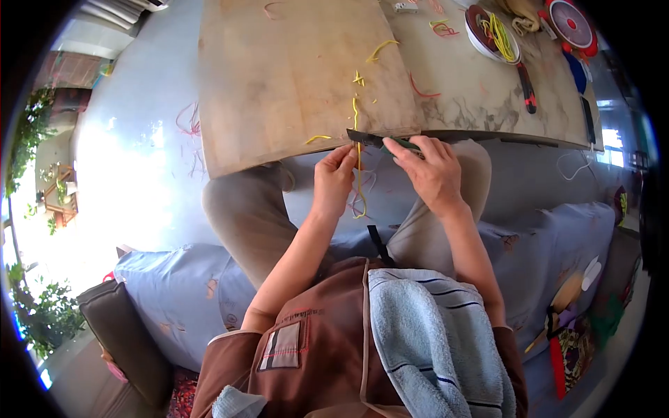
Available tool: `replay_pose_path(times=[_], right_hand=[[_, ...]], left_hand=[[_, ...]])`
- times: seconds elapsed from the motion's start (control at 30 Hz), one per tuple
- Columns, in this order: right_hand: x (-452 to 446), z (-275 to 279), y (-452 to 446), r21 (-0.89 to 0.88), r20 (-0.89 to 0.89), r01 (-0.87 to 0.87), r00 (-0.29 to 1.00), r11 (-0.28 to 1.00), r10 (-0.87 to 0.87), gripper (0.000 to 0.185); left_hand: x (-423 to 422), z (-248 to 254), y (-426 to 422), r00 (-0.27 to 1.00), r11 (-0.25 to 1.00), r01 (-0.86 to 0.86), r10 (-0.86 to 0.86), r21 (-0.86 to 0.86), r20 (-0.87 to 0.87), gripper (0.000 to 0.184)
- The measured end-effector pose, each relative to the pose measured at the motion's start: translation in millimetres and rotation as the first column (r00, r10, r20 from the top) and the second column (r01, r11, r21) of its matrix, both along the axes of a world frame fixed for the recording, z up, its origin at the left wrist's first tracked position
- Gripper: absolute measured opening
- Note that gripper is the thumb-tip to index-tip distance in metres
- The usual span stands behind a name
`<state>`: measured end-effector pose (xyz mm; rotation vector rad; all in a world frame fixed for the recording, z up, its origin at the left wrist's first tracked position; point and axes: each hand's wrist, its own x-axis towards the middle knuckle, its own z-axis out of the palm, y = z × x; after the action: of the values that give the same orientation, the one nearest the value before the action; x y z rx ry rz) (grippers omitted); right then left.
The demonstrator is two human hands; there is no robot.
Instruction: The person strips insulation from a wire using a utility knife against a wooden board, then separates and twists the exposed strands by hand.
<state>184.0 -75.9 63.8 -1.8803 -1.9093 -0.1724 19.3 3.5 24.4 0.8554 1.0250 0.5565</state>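
Observation:
My left hand [333, 180] is closed in a pinch on a thin yellow wire [359, 174] just off the table's front edge. One end of that wire runs up onto the board, and the other hangs down between my knees. My right hand [433, 174] is wrapped round the green handle of a dark-bladed cutting tool [365, 138]; its exact kind is not clear. The blade lies across the yellow wire, just above my left fingertips. Short yellow wire pieces [318, 138] lie on the board close by.
The wooden board [300, 76] covers the left of the marble-patterned table [481, 115]. At the back right stand a bowl [512, 56] of yellow wire, a red-and-black handled tool [527, 90] and a red round object [571, 24]. Red wire scraps [421, 87] lie about. A towel [432, 334] covers my lap.

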Motion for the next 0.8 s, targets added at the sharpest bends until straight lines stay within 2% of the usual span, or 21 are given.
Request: replay_pose_path(times=[0.03, 0.13, 0.33, 0.43, 0.57, 0.8], right_hand=[[3, -11, 3, 0.04, 0.085, -0.032, 0.996, 0.999, 0.028, 0.038], [3, -15, 7, 0.041, 0.081, -0.03, 0.996, 0.999, 0.027, 0.039], [-5, -19, 7, -0.014, -0.031, 0.084, 0.996, 0.996, -0.085, 0.038], [-2, -24, 11, 0.093, 0.015, 0.091, 0.996, 0.991, -0.093, 0.036], [0, -26, 11, 0.086, 0.023, 0.103, 0.994, 0.991, -0.106, 0.034], [-1, -26, 10, 0.116, 0.019, 0.103, 0.994, 0.988, -0.106, 0.033]], left_hand=[[0, -1, 0, 1.0, 1.0, 0.003, -0.003, 0.013, -0.01, 0.022], [1, 3, 0, 1.0, 1.0, 0.001, -0.001, -0.013, -0.026, 0.022], [5, 3, -5, 0.999, 1.0, 0.005, -0.005, -0.008, -0.034, 0.022], [6, 7, -5, 0.999, 0.997, 0.016, -0.013, -0.079, 0.036, 0.022], [5, 6, -1, 0.985, 0.97, 0.059, -0.018, -0.235, 0.17, 0.023], [9, 3, -1, 0.989, 0.975, 0.06, -0.029, -0.214, 0.148, 0.021]])
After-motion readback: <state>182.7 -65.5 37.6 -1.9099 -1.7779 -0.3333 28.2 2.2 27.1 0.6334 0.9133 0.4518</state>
